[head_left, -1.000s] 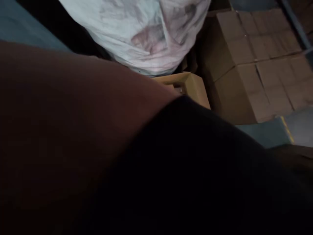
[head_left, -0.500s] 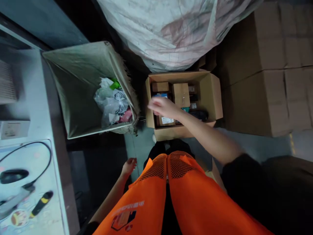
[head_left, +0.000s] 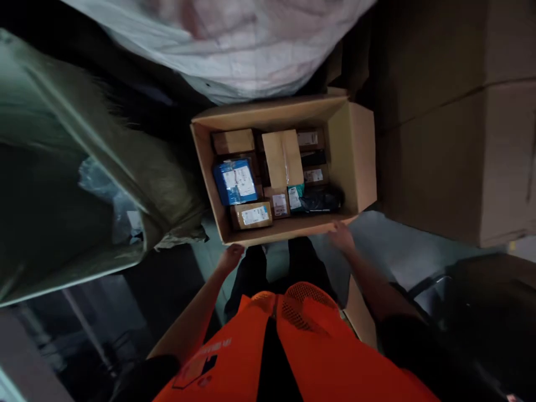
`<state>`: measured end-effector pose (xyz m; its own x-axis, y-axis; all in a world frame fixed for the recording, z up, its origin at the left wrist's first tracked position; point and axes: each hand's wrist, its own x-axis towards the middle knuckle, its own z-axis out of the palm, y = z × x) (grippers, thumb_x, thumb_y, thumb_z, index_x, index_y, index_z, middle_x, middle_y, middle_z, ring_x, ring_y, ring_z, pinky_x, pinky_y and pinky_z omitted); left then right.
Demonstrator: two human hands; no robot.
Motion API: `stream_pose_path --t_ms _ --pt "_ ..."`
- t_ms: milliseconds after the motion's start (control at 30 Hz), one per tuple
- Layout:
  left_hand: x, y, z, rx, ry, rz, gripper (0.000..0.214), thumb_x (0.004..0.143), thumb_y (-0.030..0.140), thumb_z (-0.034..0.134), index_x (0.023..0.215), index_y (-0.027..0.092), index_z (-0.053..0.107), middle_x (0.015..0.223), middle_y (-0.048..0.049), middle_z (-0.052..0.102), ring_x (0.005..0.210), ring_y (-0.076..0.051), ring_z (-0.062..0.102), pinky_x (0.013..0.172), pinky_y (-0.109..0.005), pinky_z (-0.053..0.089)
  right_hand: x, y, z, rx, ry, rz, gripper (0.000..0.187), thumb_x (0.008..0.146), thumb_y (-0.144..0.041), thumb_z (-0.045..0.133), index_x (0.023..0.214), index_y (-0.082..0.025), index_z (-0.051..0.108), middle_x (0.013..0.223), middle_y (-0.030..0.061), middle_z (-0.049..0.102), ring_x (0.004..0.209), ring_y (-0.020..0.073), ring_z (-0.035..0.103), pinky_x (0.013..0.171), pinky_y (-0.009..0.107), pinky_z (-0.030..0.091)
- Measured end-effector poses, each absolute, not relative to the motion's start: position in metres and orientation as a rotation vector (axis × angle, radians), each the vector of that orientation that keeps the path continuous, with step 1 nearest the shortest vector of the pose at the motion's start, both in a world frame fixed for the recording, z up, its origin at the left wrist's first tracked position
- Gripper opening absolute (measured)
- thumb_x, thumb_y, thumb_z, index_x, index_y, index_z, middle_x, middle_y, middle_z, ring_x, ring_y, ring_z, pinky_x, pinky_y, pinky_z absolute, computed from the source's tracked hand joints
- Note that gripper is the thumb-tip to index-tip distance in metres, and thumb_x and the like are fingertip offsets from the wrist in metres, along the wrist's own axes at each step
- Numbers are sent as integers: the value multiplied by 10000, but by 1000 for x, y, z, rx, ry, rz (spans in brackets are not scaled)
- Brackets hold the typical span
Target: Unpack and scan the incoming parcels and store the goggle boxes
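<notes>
An open cardboard box (head_left: 355, 156) stands on the floor in front of me, filled with several small parcels, among them a blue one (head_left: 235, 181) and a tall brown one (head_left: 282, 158). My left hand (head_left: 230, 258) grips the box's near edge at its left corner. My right hand (head_left: 341, 234) holds the same near edge toward the right. Both hands have their fingers curled against the cardboard. My orange mesh vest fills the bottom of the view.
A big green-lined bin (head_left: 62, 184) with crumpled waste stands at the left. A large white sack (head_left: 234, 44) lies behind the box. Stacked brown cartons (head_left: 452, 128) rise at the right. A dark chair (head_left: 481, 301) sits at the lower right.
My right hand has drawn back from inside the box to its near edge, and my left hand has risen to the other corner. The view has shifted right and closer.
</notes>
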<state>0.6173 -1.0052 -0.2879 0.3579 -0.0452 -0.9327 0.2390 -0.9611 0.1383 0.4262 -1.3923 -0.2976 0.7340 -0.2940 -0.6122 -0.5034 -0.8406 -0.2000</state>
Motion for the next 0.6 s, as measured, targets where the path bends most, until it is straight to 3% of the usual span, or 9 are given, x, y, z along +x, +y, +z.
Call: stream_pose_path --t_ms 100,200,267,400,500,600 --pt "601 -1109 -357 2334 -13 -1647 168 966 320 590 939 214 718 990 -78 821 1008 -248 774 913 -326 596 422 -1418 -378 -2430 667 1034 723 977 -356 651 1650 -138 497 1586 251 559 1445 419 533 1163 569 490" --pt "581 -1193 -426 2304 -164 -1669 205 1008 318 602 1088 214 760 1132 -80 825 1094 -240 766 1006 -327 575 424 -1429 -459 -2368 470 1206 1030 848 -372 813 1745 -187 340 1809 237 240 1643 490 220 1276 699 278" --pt "571 -1232 -468 2316 -209 -1673 274 1023 282 587 1239 209 739 1257 -91 802 1174 -245 749 1068 -344 555 420 -1431 -500 -2391 387 1202 1104 836 -361 826 1777 -242 260 1842 212 139 1670 501 128 1288 759 163" --pt "561 -1269 -534 2436 -193 -1666 551 992 218 613 1531 121 557 1517 -201 655 1370 -319 657 1188 -429 487 409 -1445 -543 -2444 529 1056 1048 902 -366 779 1785 -276 222 1804 224 235 1631 519 214 1278 798 107" --pt "548 -1280 -559 2591 -218 -1617 697 957 270 692 1588 64 479 1582 -265 566 1462 -378 569 1253 -465 421 423 -1479 -565 -2464 762 870 1152 911 -499 797 1788 -164 129 1729 312 281 1550 552 333 1243 820 196" --pt "528 -1296 -567 2715 -162 -1533 905 942 384 746 1678 57 333 1664 -304 454 1547 -431 452 1287 -531 359 456 -1514 -594 -2508 1007 682 1149 985 -593 693 1767 -48 51 1692 372 262 1528 557 364 1195 820 287"
